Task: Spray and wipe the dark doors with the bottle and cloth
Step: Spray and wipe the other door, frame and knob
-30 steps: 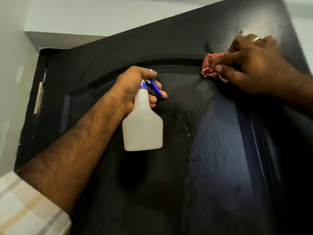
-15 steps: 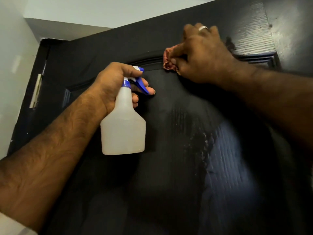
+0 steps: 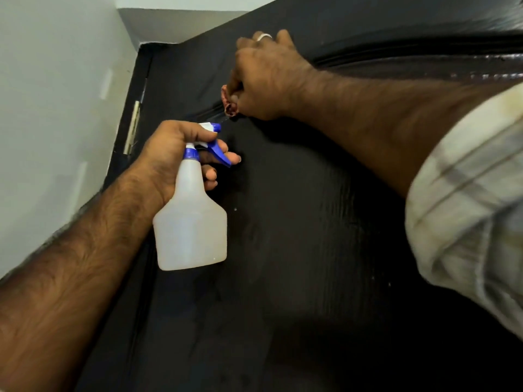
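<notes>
A dark wood-grain door (image 3: 311, 250) fills most of the view, with a curved raised moulding near its top. My left hand (image 3: 172, 154) grips the neck of a translucent white spray bottle (image 3: 192, 222) with a blue trigger, held just in front of the door panel. My right hand (image 3: 266, 77) presses a reddish patterned cloth (image 3: 229, 101) against the moulding at the upper left of the panel. Only a small bunch of the cloth shows under my fingers. A ring sits on one finger of that hand.
A pale wall (image 3: 56, 108) runs along the left. A metal hinge (image 3: 133, 125) sits on the door's left edge. The white ceiling (image 3: 184, 21) meets the door top. Small droplets speckle the panel.
My right hand has slid the cloth leftward along the curved moulding, from the upper right to the upper left of the panel. The left hand with the bottle has stayed close to the door.
</notes>
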`<state>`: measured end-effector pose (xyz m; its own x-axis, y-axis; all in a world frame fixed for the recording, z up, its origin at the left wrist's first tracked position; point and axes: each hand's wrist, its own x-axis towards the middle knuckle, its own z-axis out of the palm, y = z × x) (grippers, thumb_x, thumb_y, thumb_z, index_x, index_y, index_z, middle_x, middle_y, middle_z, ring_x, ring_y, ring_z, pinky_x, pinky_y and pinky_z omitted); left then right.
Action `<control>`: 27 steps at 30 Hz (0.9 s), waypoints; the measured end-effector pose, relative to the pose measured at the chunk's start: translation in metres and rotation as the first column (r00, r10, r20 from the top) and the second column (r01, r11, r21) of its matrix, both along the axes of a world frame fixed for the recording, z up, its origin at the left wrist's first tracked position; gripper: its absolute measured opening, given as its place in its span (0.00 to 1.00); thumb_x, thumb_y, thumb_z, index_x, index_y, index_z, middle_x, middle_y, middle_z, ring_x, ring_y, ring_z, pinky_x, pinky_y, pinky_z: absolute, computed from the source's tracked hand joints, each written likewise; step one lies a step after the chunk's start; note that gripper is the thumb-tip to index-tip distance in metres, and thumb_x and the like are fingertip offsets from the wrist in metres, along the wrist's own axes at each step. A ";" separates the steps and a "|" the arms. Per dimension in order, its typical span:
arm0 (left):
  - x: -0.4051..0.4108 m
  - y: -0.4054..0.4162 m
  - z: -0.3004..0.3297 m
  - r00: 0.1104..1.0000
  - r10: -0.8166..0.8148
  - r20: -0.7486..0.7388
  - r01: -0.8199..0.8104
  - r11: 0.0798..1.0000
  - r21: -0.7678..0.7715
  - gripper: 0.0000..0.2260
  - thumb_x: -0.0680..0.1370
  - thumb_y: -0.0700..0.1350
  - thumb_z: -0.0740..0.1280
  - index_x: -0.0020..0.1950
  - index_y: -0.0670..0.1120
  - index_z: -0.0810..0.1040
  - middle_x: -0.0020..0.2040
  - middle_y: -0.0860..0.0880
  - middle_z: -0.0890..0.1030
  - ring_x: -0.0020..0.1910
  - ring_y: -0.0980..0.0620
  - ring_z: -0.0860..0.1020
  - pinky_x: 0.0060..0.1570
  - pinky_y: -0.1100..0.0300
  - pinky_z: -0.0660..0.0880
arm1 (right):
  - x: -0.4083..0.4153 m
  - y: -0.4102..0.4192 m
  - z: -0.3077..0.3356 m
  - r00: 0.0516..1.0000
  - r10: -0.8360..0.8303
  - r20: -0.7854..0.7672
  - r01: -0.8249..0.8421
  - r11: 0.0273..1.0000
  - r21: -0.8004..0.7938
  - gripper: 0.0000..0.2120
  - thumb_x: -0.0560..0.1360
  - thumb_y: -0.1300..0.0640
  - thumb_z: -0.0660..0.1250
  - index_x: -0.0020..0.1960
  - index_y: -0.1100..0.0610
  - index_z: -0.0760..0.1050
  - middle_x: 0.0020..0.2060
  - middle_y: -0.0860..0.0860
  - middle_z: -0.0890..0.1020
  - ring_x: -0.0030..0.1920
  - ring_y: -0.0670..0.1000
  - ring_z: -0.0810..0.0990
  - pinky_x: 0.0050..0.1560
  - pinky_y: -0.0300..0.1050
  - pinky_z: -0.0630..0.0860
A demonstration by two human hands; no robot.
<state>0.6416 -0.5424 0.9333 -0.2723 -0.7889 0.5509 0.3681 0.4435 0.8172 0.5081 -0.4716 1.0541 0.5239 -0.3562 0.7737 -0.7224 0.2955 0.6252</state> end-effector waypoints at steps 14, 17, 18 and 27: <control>-0.065 0.066 0.054 0.995 -0.079 0.059 0.089 0.977 -0.194 0.12 0.79 0.45 0.65 0.48 0.38 0.84 0.49 0.37 0.88 0.28 0.51 0.80 0.32 0.61 0.82 | -0.128 0.132 -0.010 0.992 0.055 0.118 -0.038 0.989 -0.141 0.16 0.84 0.43 0.63 0.67 0.43 0.84 0.53 0.49 0.67 0.66 0.60 0.72 0.69 0.61 0.65; -0.081 0.080 0.062 0.991 -0.114 0.076 0.128 0.969 -0.212 0.12 0.79 0.45 0.65 0.48 0.39 0.84 0.48 0.38 0.88 0.29 0.52 0.80 0.33 0.62 0.82 | -0.159 0.163 -0.028 0.988 0.029 0.155 0.006 0.976 -0.218 0.20 0.82 0.42 0.61 0.67 0.45 0.84 0.53 0.51 0.69 0.63 0.63 0.74 0.65 0.60 0.67; -0.084 0.082 0.064 0.989 -0.125 0.085 0.140 0.966 -0.217 0.12 0.79 0.45 0.65 0.48 0.39 0.84 0.49 0.38 0.88 0.29 0.52 0.80 0.33 0.62 0.82 | -0.169 0.173 -0.035 0.986 0.024 0.165 0.016 0.971 -0.238 0.21 0.81 0.41 0.60 0.66 0.47 0.84 0.53 0.53 0.70 0.62 0.64 0.74 0.64 0.60 0.68; -0.085 0.076 0.071 0.973 -0.181 0.143 0.209 0.954 -0.215 0.13 0.78 0.45 0.65 0.53 0.38 0.84 0.48 0.39 0.89 0.26 0.53 0.76 0.32 0.63 0.80 | -0.163 0.153 -0.035 0.986 -0.008 0.165 0.070 0.925 -0.374 0.13 0.83 0.50 0.63 0.65 0.52 0.74 0.66 0.62 0.72 0.68 0.67 0.69 0.66 0.65 0.66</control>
